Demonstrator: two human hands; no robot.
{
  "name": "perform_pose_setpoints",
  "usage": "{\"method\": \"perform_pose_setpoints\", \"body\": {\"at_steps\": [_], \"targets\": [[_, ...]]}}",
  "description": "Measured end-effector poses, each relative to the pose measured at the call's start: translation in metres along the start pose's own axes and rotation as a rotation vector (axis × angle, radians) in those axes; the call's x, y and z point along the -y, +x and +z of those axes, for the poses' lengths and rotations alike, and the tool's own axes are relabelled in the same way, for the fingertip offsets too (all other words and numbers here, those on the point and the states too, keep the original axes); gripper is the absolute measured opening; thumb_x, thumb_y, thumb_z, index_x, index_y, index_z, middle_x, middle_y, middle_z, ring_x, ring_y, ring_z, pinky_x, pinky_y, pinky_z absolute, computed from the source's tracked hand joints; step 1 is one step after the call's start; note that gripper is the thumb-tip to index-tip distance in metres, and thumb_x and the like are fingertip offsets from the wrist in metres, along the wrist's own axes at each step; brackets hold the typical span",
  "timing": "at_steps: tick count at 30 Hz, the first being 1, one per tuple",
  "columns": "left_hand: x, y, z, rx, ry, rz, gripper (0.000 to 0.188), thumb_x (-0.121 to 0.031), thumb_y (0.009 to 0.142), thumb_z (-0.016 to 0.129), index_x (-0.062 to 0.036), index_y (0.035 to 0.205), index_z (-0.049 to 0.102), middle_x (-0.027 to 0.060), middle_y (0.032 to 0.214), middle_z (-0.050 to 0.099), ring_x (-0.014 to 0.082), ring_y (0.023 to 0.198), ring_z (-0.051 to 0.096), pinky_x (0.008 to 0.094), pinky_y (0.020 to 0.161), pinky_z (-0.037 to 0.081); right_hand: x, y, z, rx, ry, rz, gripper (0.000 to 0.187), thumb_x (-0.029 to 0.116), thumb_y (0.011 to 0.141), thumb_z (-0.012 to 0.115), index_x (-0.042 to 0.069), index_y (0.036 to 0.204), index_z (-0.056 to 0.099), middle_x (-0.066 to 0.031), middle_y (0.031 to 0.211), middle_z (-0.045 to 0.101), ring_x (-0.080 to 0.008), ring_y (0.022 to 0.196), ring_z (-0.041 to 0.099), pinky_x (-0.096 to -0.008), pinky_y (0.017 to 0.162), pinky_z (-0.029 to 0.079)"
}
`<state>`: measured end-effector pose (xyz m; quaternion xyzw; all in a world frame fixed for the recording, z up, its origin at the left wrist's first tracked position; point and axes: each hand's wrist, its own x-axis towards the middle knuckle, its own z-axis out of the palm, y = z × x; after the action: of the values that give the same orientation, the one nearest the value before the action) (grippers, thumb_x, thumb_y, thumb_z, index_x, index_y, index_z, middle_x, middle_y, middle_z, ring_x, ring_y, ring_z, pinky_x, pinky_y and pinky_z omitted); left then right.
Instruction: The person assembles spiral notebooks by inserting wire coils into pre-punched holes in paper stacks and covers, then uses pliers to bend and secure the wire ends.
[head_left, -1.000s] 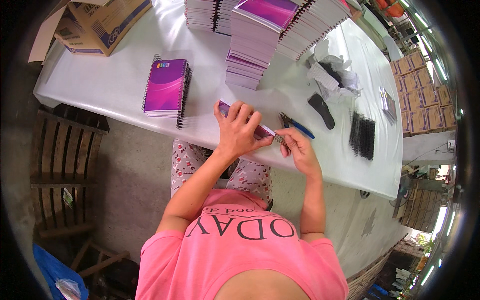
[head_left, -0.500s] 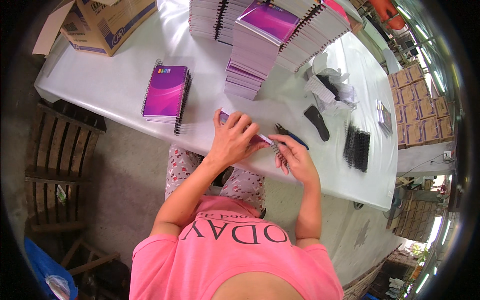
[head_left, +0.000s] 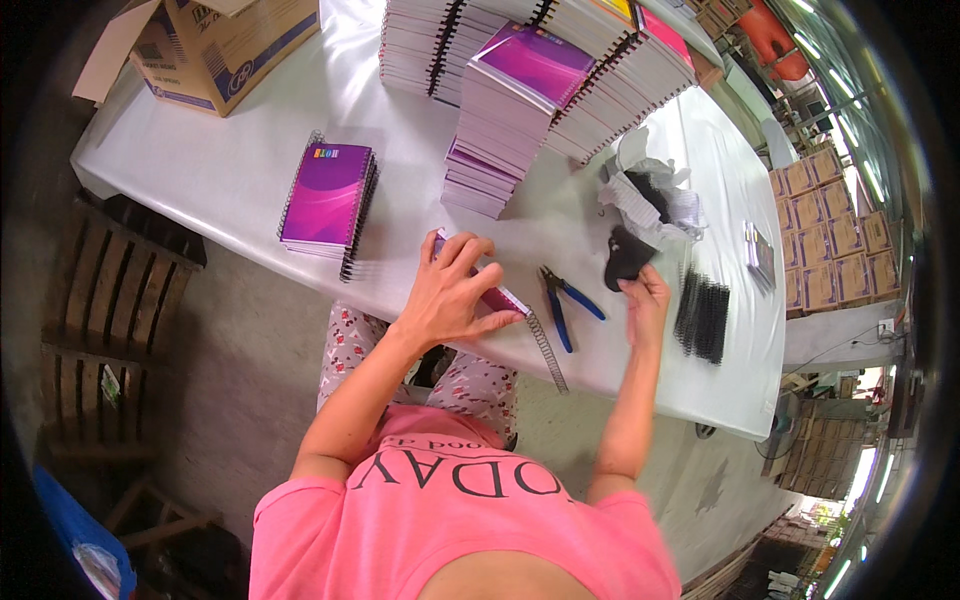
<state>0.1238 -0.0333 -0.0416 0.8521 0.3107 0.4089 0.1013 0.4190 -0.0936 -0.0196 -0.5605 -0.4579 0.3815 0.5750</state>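
1) Moved since last frame: R hand (head_left: 647,305) has left coil (head_left: 546,351) for black pad (head_left: 627,262), now partly raised & blurred; L hand (head_left: 449,290) keeps approx same grip on notebook (head_left: 497,298)
2) Key relation: coil juts from notebook's 4 o'clock end & hangs toward 5, free end past table (head_left: 205,165) near edge; L thumb is nearest, R hand well off toward coil's 2 o'clock
3) Notebook by table's near edge, long axis approx 10 to 4, pinched btwn L thumb & fingers
4) R thumb & fingers pinching pad's near end; pad at 11 o'clock from that grip, long axis approx 12 to 6
5) Looks: notebook purple w/ pale page edge, mostly behind L hand; coil thin, dark, fairly straight; pad dull black, can't tell what exactly
6) Pliers (head_left: 566,297), blue handles, lie btwn hands; loose coils (head_left: 702,318) at R hand's 3 o'clock
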Motion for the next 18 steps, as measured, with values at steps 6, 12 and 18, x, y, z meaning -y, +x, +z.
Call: {"method": "perform_pose_setpoints", "body": {"at_steps": [6, 12, 18], "targets": [[0.001, -0.001, -0.001, 0.061, -0.031, -0.003, 0.048, -0.055, 0.067, 0.069, -0.0115, 0.081, 0.054, 0.0066, 0.108, 0.05, 0.0274, 0.109, 0.045, 0.0567, 0.094, 0.027, -0.013, -0.024, 0.073, 0.451, 0.061, 0.112, 0.021, -0.003, 0.071, 0.064, -0.004, 0.091, 0.07, -0.022, 0.11, 0.064, -0.0308, 0.106, 0.06, -0.0397, 0.096, 0.044], [0.0, 0.001, -0.001, 0.076, -0.048, -0.022, 0.05, -0.056, 0.065, 0.071, -0.0106, 0.076, 0.052, 0.008, 0.114, 0.05, 0.0307, 0.114, 0.043, 0.0535, 0.097, 0.025, -0.013, -0.012, 0.065, 0.466, 0.007, 0.008, 0.026, -0.007, 0.071, 0.063, -0.003, 0.096, 0.07, -0.0217, 0.109, 0.064, -0.0289, 0.102, 0.062, -0.033, 0.092, 0.046], [0.005, 0.006, -0.004, 0.012, -0.127, -0.032, 0.052, -0.054, 0.059, 0.075, -0.0096, 0.076, 0.054, 0.013, 0.125, 0.045, 0.0344, 0.115, 0.041, 0.0492, 0.095, 0.031, 0.006, -0.011, 0.066, 0.507, -0.146, -0.165, 0.023, -0.004, 0.072, 0.061, -0.001, 0.091, 0.071, -0.0193, 0.101, 0.068, -0.027, 0.098, 0.065, -0.0338, 0.089, 0.049]]}}
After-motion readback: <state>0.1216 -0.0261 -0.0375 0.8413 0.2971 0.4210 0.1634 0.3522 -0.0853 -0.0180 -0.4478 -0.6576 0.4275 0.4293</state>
